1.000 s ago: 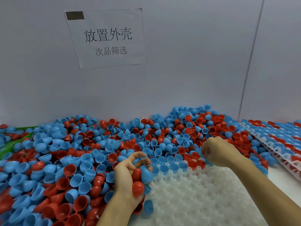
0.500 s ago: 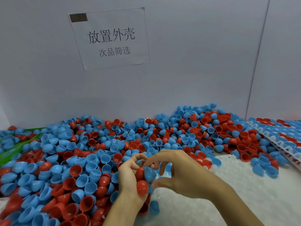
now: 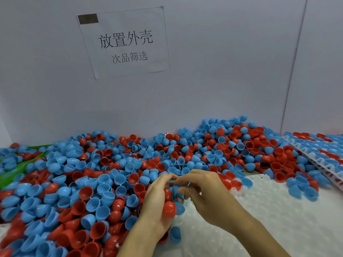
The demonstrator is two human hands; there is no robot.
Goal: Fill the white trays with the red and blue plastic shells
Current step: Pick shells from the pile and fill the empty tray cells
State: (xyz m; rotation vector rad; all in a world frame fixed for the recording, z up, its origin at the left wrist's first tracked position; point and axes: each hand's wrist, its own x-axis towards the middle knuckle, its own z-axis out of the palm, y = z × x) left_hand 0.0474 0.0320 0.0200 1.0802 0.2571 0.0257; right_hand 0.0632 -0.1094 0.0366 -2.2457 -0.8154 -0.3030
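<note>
Holding a handful of shells, your left hand [image 3: 157, 199] has its fingers curled round several at once; a red shell [image 3: 169, 208] bulges from the lower side of the fist, with blue ones packed beside it. Your right hand [image 3: 206, 195] meets it fingertip to fingertip, thumb and forefinger pinching at a blue shell [image 3: 176, 189] at the top of the handful. Whether that shell is already free of the left hand cannot be told; the fingers hide the contact.

The white tray [image 3: 259, 216] lies directly below and to the right of both hands. Only a few shells sit along its far edge, so by this view the tray is largely unfilled. The loose pile [image 3: 92, 182] spreads to the left and behind. A filled tray [image 3: 324, 160] rests at the far right.

Recommendations, as judgement:
- Draw one shell at a time; a second may come nested inside the first.
- Keep the left hand's grip firm but not crushing, as thin plastic probably flexes.
- Turn each shell to suit its pocket before release.
- Work row by row from the far edge, so your forearm does not sweep seated shells.
</note>
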